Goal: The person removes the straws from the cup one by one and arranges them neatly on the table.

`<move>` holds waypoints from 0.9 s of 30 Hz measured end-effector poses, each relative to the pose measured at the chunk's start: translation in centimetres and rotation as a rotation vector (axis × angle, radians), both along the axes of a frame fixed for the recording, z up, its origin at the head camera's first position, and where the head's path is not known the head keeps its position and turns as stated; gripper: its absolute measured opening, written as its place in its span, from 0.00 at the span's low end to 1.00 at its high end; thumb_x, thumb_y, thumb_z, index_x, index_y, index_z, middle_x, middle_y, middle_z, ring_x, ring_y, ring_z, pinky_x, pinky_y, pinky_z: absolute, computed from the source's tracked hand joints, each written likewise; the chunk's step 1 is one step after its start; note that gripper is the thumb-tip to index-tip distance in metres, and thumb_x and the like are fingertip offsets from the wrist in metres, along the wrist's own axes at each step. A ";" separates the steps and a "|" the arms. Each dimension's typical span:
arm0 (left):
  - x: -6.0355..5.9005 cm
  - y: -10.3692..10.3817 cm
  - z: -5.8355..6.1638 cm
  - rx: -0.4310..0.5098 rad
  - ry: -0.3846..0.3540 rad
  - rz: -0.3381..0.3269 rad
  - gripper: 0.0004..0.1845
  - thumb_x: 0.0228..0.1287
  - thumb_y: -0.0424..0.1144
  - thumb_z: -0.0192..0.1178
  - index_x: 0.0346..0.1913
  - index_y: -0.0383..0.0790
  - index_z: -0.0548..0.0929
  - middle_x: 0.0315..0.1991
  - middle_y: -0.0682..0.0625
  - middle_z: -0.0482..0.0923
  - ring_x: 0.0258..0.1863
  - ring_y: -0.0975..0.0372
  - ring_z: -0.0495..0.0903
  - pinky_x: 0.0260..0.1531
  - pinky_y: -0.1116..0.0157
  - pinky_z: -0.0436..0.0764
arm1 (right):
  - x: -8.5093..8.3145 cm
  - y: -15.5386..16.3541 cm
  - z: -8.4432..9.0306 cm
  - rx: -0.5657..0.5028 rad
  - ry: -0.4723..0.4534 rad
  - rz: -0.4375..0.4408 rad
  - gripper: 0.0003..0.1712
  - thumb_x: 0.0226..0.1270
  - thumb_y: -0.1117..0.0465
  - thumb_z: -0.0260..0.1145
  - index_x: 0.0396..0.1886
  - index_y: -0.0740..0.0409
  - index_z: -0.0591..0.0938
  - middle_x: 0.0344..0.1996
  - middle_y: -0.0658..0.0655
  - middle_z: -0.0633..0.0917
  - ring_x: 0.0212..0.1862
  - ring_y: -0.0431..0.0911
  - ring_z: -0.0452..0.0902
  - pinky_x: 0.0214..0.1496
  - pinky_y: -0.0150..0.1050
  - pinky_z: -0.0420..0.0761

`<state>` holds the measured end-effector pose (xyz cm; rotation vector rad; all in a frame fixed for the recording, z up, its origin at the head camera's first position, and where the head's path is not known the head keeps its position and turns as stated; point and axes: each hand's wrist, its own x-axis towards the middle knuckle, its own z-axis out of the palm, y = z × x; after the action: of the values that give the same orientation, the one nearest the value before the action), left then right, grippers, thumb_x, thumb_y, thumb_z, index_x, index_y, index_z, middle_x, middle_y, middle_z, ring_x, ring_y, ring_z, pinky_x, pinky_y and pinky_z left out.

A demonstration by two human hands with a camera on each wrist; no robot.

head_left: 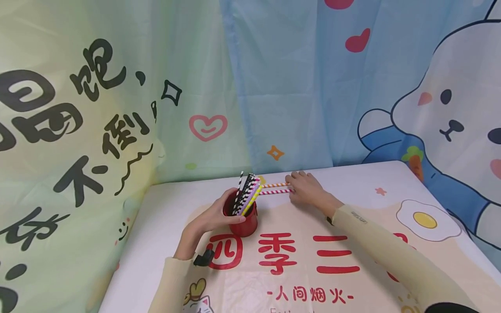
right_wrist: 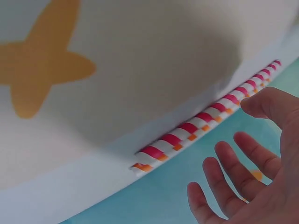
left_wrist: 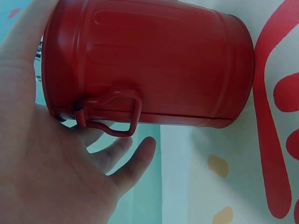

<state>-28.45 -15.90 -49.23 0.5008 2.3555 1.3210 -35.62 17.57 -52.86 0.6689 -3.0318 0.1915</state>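
Observation:
My left hand [head_left: 215, 217] holds a small red metal bucket [head_left: 245, 228] by its upper part, thumb on the near side and fingers round behind. The bucket stands on the table, and its red side handle [left_wrist: 112, 114] shows in the left wrist view. Several striped paper straws [head_left: 247, 194], in black, purple and yellow with white, lean out of it. To its right lie a pink striped straw [right_wrist: 189, 128] and an orange striped straw [head_left: 274, 185], side by side. My right hand [head_left: 307, 189] is at their right ends, fingers spread, with the thumb tip overlapping the pink straw.
A printed cloth [head_left: 274, 284] with red characters covers the tabletop. Beyond the table's far edge hangs a patterned curtain [head_left: 282, 87]. A printed fried egg [head_left: 426, 220] lies to the right, past my right forearm.

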 end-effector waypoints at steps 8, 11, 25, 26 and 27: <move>0.0 0.0 0.0 -0.001 0.002 0.001 0.52 0.55 0.51 0.74 0.77 0.56 0.53 0.68 0.51 0.65 0.67 0.54 0.66 0.55 0.55 0.84 | 0.8 -0.1 1.1 -0.089 0.041 0.021 0.23 0.60 0.55 0.67 0.55 0.55 0.79 0.50 0.58 0.81 0.52 0.55 0.74 0.56 0.54 0.78; 0.0 0.0 0.0 0.004 0.001 -0.001 0.52 0.55 0.51 0.74 0.77 0.56 0.53 0.68 0.51 0.64 0.68 0.54 0.66 0.55 0.55 0.84 | 1.7 -0.4 1.5 -0.160 0.024 0.018 0.23 0.61 0.54 0.67 0.56 0.56 0.80 0.50 0.58 0.81 0.52 0.54 0.75 0.56 0.53 0.78; 0.1 0.1 0.0 0.017 0.008 -0.007 0.50 0.56 0.50 0.73 0.77 0.57 0.54 0.68 0.52 0.64 0.67 0.54 0.66 0.56 0.55 0.83 | 7.0 -5.8 0.9 -0.848 -0.216 -0.053 0.19 0.66 0.54 0.70 0.53 0.53 0.79 0.49 0.55 0.83 0.52 0.49 0.79 0.56 0.48 0.82; 0.1 0.1 0.0 0.017 0.005 -0.007 0.50 0.56 0.50 0.74 0.76 0.59 0.54 0.68 0.52 0.64 0.67 0.55 0.66 0.56 0.55 0.83 | 7.3 -6.3 0.8 -0.892 -0.229 -0.062 0.18 0.66 0.54 0.70 0.53 0.52 0.79 0.50 0.55 0.83 0.52 0.48 0.80 0.55 0.46 0.83; 0.1 0.1 0.0 0.019 0.005 -0.007 0.49 0.56 0.50 0.74 0.76 0.60 0.54 0.68 0.52 0.64 0.68 0.55 0.66 0.56 0.55 0.83 | 7.6 -6.6 0.7 -0.934 -0.241 -0.070 0.18 0.67 0.54 0.70 0.54 0.52 0.79 0.50 0.54 0.83 0.51 0.48 0.80 0.54 0.44 0.83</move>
<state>-28.34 -15.84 -49.27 0.5182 2.3445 1.3418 -28.06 10.93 -52.20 0.4502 -2.6533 1.6231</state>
